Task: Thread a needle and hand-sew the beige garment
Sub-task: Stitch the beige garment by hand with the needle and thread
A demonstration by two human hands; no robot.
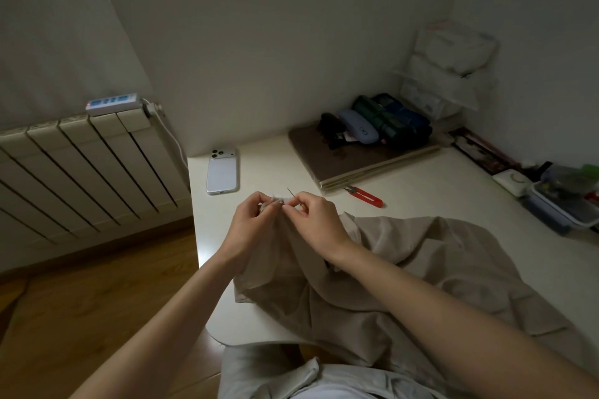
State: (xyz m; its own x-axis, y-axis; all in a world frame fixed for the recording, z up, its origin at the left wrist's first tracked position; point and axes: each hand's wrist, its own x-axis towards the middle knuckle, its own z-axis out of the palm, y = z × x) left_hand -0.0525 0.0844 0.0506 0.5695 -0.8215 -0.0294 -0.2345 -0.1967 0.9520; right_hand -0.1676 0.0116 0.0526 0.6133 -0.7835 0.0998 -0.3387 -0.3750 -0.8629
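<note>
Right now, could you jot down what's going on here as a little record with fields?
activity: hand-sewing a beige garment at a white table
left hand: pinching a raised fold of the garment
right hand: pinching the needle, tip pointing up and away
thread: too fine to see
phone: face down, beyond the hands
snips: red, lying unused right of the hands
box: at the right edge, contents unclear
</note>
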